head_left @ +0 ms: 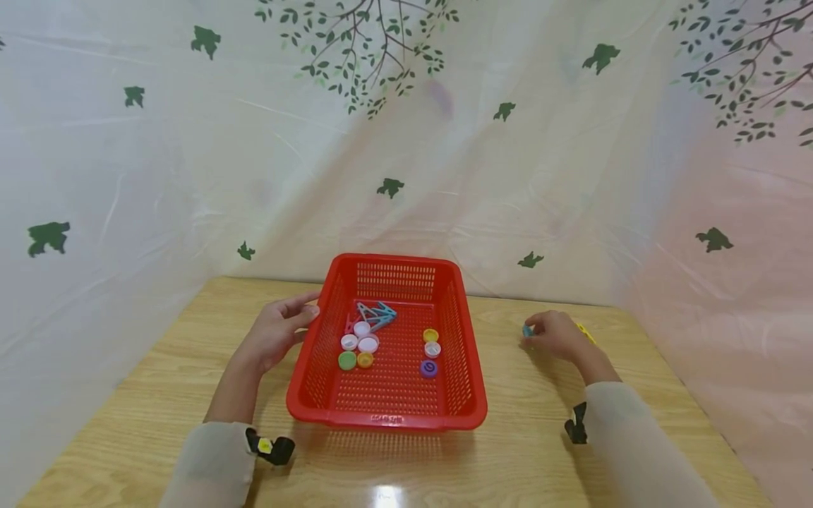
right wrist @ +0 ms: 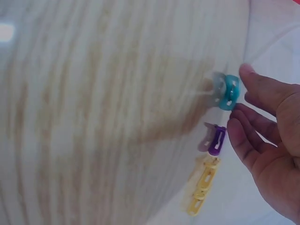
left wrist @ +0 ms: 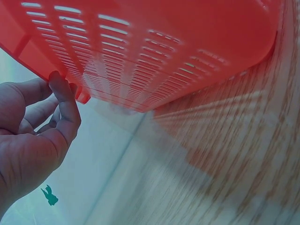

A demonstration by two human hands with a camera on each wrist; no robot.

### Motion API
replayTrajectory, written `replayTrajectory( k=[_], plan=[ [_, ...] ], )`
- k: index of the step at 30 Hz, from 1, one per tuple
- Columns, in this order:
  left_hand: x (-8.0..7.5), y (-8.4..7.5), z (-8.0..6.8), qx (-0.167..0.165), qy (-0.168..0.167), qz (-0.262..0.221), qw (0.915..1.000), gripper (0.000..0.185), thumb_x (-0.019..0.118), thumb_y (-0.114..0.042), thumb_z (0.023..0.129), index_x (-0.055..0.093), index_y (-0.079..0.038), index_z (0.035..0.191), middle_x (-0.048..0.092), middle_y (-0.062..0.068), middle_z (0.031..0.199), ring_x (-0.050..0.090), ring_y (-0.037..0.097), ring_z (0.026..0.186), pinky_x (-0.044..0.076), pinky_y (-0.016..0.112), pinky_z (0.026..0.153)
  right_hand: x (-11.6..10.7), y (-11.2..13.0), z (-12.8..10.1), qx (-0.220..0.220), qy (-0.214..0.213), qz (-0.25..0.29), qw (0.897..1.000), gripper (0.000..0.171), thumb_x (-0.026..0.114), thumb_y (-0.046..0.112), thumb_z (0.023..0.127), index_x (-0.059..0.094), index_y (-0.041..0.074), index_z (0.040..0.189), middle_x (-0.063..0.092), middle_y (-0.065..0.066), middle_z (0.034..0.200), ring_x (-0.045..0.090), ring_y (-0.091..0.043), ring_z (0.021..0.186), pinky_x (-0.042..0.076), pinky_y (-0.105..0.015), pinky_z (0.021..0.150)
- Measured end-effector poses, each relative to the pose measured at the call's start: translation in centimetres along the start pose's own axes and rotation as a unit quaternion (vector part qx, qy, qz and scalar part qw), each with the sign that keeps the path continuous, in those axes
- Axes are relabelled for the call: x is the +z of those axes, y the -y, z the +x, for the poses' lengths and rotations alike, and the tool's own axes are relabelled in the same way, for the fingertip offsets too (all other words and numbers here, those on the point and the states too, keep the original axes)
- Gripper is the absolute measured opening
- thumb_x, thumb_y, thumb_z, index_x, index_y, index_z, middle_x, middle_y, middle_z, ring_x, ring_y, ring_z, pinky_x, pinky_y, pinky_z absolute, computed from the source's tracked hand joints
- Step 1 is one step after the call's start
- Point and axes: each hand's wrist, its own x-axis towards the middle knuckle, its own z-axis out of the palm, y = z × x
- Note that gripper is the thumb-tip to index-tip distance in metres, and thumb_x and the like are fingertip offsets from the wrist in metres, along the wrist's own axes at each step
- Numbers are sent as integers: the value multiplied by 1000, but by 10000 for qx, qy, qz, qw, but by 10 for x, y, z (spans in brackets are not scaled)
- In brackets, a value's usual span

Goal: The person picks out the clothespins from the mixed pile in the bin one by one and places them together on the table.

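Note:
My left hand [head_left: 279,328] holds the left rim of a red plastic basket [head_left: 473,384], thumb and fingertips at the edge; the left wrist view shows the fingers [left wrist: 65,105] against its slotted side. Inside lie turquoise clothespins [head_left: 383,315], a pink clothespin [head_left: 349,324] partly hidden, and several bottle caps [head_left: 368,343] in white, green, yellow and purple. To the right of the basket, my right hand [head_left: 555,335] pinches a small teal clothespin [right wrist: 230,92] at its fingertips, close to the tabletop. Near these fingers lie a purple clothespin [right wrist: 217,140] and a yellow clothespin [right wrist: 204,186].
The basket rests on a light wooden table [head_left: 527,437]. A pale cloth [head_left: 305,176] with leaf prints hangs behind the table and along its sides. Black wrist cameras [head_left: 277,449] are strapped over both sleeves.

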Motion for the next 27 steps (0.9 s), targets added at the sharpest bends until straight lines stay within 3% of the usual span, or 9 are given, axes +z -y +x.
replayTrajectory(
  k=[5, 18, 27],
  plan=[
    [0, 0, 0, -7, -14, -8, 10000, 55, 68, -30, 100, 53, -14, 150, 61, 20, 133, 68, 30, 111, 59, 40, 91, -5, 0, 0, -300, 44, -90, 9995, 36, 80, 14, 87, 71, -7, 115, 72, -18, 98, 66, -31, 91, 57, -51, 84],
    [0, 0, 0, 33, -28, 16, 10000, 54, 67, -29, 100, 53, -14, 150, 62, 20, 133, 67, 31, 112, 59, 41, 91, -4, -4, -1, -320, 135, -175, 9992, 37, 79, 12, 87, 71, -7, 117, 72, -16, 97, 67, -29, 89, 57, -50, 83],
    [0, 0, 0, -14, -13, 12, 10000, 54, 67, -29, 100, 53, -15, 151, 61, 19, 135, 67, 31, 114, 59, 41, 91, -13, -1, 0, -491, 124, -170, 9986, 40, 74, 11, 88, 66, -9, 121, 70, -25, 105, 67, -41, 99, 56, -55, 87]
  ],
)
